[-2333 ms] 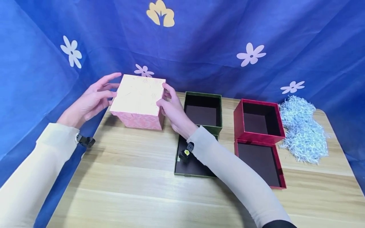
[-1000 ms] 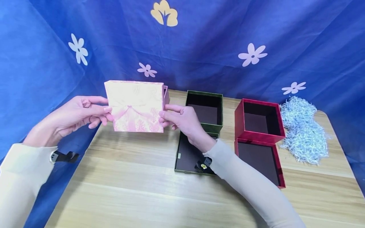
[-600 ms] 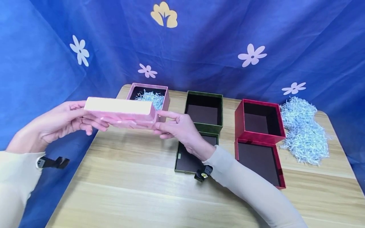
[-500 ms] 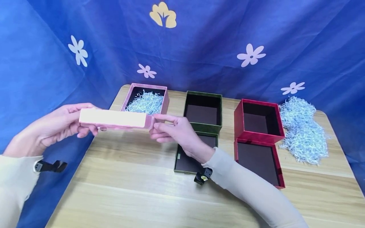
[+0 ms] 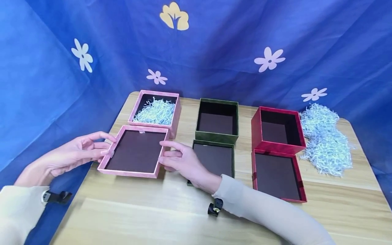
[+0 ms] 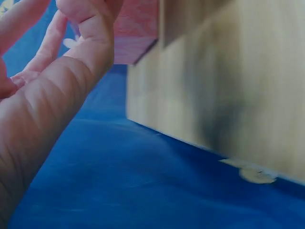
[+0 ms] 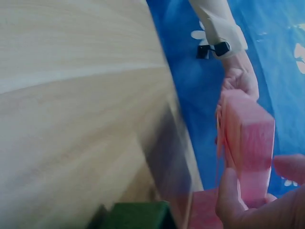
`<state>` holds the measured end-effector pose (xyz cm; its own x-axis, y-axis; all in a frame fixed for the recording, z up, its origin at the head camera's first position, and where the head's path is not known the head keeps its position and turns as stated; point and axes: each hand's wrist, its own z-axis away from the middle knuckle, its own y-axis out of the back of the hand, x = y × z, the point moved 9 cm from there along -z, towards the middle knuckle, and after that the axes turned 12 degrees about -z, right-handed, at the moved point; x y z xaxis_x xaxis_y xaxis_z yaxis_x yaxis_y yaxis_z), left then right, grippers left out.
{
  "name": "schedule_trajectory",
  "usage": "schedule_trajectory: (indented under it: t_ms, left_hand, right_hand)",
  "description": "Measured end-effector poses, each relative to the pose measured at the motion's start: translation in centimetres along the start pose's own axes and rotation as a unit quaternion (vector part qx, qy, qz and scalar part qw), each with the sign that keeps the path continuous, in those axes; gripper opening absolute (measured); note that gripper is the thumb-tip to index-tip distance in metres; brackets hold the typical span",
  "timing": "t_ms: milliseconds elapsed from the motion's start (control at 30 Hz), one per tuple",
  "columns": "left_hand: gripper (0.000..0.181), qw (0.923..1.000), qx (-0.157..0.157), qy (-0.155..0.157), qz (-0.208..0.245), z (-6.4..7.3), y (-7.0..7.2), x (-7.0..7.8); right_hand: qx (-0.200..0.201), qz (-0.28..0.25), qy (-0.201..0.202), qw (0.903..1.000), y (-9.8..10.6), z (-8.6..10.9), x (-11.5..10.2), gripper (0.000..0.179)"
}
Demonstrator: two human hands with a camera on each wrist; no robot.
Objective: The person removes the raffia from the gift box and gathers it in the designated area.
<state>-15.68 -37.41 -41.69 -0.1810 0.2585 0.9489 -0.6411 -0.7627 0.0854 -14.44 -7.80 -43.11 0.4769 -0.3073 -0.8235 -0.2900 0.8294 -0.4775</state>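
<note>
A pink box lid (image 5: 136, 149) is held with its dark inside facing up, just in front of the pink box (image 5: 174, 124). My left hand (image 5: 73, 154) grips the lid's left wall. At the opposite wall, my right hand (image 5: 186, 163) pinches the rim between thumb and fingers. In the right wrist view the lid (image 7: 255, 143) stretches between both hands, with the left hand (image 7: 239, 78) at its far end. Light blue shredded paper (image 5: 157, 112) partly fills the open pink box. The left wrist view shows the left hand (image 6: 57, 71) close up, its fingertips partly cut off.
An open green box (image 5: 216, 136) stands right of the pink one, its lid (image 5: 214, 158) in front, partly behind my right hand. Further right are an open red box (image 5: 256, 127) and its lid (image 5: 277, 173). Loose shredded paper (image 5: 327, 146) lies at the wooden table's (image 5: 128, 211) right side.
Both hands have lifted the pink lid off the box, turned it inside up, and brought it nearer. The shredded paper in the box has come into view.
</note>
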Motion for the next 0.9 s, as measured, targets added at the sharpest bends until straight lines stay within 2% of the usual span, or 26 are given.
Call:
schedule_trajectory:
  t_ms: [133,233,367,500,667,900]
  left_hand:
    - [0.043,0.9997,-0.006,-0.023,0.009,-0.7,-0.4,-0.9]
    - [0.045,0.9992,-0.012,-0.037,0.002,-1.1,-0.9,-1.5]
    - [0.046,0.9994,0.000,-0.033,-0.014,-1.4,-1.2,-2.3]
    - [0.048,0.9994,0.015,-0.028,-0.015,-1.3,-1.5,-3.2]
    - [0.053,0.9983,0.040,-0.042,-0.009,-1.4,-1.8,-4.1]
    - [0.053,0.9969,0.065,-0.038,-0.021,-1.3,-1.7,-4.6]
  right_hand:
    - [0.011,0.001,-0.001,0.9999,0.0,-0.2,1.0,0.061]
    - [0.013,0.031,0.003,0.9994,-0.1,-0.3,1.6,0.064]
    - [0.029,0.104,0.017,0.9940,-0.2,-0.3,2.0,0.065]
    - [0.052,0.140,0.009,0.9888,-0.3,-0.2,2.7,0.069]
    - [0.068,0.151,-0.001,0.9862,-0.1,-0.1,3.0,0.072]
    - [0.076,0.148,-0.019,0.9858,0.1,-0.3,3.4,0.073]
